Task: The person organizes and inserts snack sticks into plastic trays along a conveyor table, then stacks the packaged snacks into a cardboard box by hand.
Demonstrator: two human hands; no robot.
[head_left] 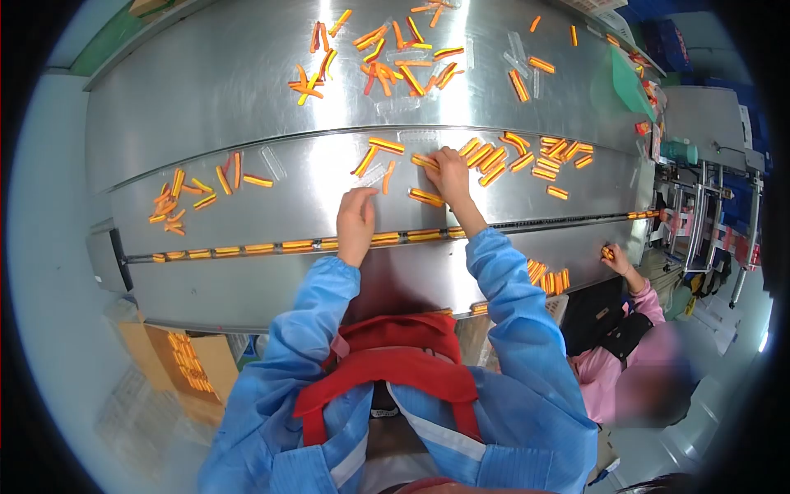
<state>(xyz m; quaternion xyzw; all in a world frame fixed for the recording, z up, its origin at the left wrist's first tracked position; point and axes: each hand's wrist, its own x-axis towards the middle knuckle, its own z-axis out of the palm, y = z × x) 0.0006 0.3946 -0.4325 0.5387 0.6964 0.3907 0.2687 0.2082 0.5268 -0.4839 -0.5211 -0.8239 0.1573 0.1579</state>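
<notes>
Orange, red and yellow sticks lie in groups on the steel table. My right hand [450,175] has its fingers bent down over a striped bundle [425,161] and touches its right end; another bundle [426,197] lies just below. My left hand [355,221] is over the table, fingers curled forward, near a clear plastic tray [372,175] and a loose orange stick [388,177]. What its fingertips hold, if anything, is too small to tell. More bundles [492,159] lie right of my right hand. A row of bundles [295,245] sits in a narrow conveyor channel below both hands.
A co-worker in pink sits at the lower right, a hand [615,259] holding a bundle at the table. Machinery [699,216] stands at the channel's right end. A cardboard box [156,356] with bundles is at the lower left. Loose sticks [309,85] lie on the far table.
</notes>
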